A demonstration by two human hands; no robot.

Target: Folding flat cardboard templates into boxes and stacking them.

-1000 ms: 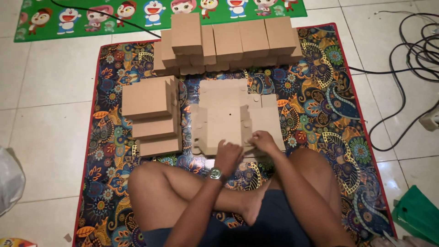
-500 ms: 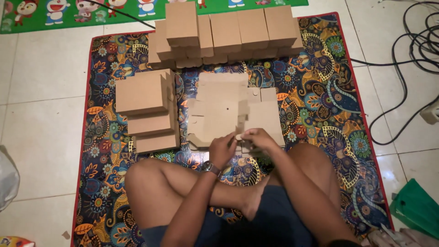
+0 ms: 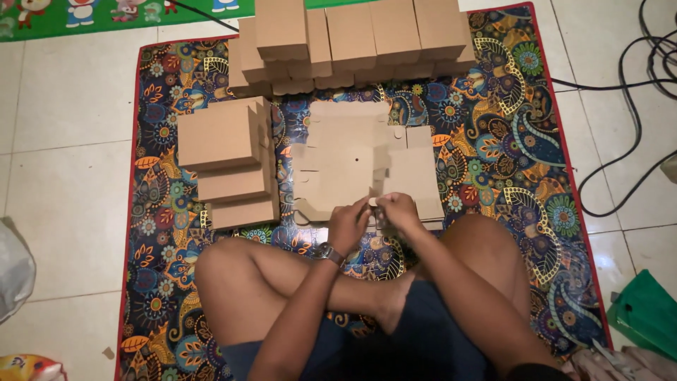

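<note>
Both hands have stayed pinching the flat cardboard sheet's [image 3: 345, 162] near edge.

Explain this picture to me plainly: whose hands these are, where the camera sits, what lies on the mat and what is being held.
There is no machine. A person sits cross-legged on a patterned mat, and the camera is worn on their head, looking down. The left hand and right hand meet at the near edge of a stack of flat, unfolded cardboard sheets, pinching a flap. To the left lies a pile of folded brown boxes; a row of folded boxes lines the far edge. Black cables trail over the tiled floor.
</note>
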